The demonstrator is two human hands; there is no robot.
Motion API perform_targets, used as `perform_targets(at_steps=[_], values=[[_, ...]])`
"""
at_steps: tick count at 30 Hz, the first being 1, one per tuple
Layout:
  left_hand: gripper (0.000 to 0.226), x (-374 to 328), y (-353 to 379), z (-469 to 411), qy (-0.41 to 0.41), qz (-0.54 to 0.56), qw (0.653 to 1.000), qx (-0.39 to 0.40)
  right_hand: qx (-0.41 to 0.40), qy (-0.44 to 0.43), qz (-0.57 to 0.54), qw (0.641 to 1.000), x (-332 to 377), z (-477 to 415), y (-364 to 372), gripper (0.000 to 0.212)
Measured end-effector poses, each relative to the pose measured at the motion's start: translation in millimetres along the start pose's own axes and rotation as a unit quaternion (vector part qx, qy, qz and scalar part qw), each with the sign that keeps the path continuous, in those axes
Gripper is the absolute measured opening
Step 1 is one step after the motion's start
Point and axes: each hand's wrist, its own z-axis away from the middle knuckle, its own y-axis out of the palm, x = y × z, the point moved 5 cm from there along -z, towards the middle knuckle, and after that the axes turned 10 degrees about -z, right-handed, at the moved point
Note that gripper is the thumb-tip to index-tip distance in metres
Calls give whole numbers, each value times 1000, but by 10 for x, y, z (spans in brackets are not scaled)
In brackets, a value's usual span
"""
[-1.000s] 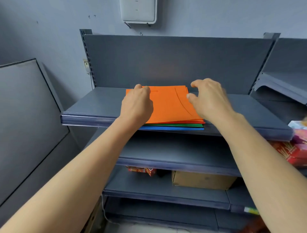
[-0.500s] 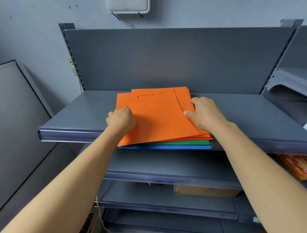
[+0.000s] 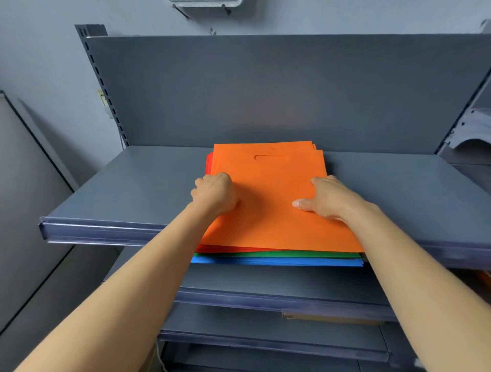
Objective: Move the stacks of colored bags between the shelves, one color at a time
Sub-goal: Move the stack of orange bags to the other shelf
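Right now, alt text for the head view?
A person's left hand and right hand hold a stack of orange bags by its side edges on the top shelf of a grey rack. Red bags, green bags and blue bags lie stacked beneath, overhanging the shelf's front.

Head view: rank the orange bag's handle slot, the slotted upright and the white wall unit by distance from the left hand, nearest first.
1. Handle slot, in the top orange bag, just beyond the left hand.
2. Slotted upright, back left of the shelf.
3. White wall unit, far above, at the top edge.
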Motion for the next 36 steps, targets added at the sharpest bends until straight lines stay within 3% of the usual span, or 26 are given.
perform_targets(at_steps=[3,8,14,25,27,31,36], values=[[30,-33,16,-54,14,9,1000,-4,3,-2,1,1000,-4,-36,-9,71],[35,-59,10,-55,30,44,998,-17,4,-3,5,1000,-26,-52,-28,67],[57,-10,-21,-71,-32,94,995,27,5,-14,4,1000,-19,-31,-34,66],[58,2,-13,-128,-55,69,995,52,35,0,26,999,-21,-64,-8,70],[55,-30,-15,-130,-36,81,995,52,40,3,35,999,-11,-72,-7,68],[9,-242,-77,-8,96,1,995,-39,43,4,46,998,-5,-86,-11,67],[21,-415,-85,145,212,-131,965,-82,43,5,54,998,-15,-91,-8,66]])
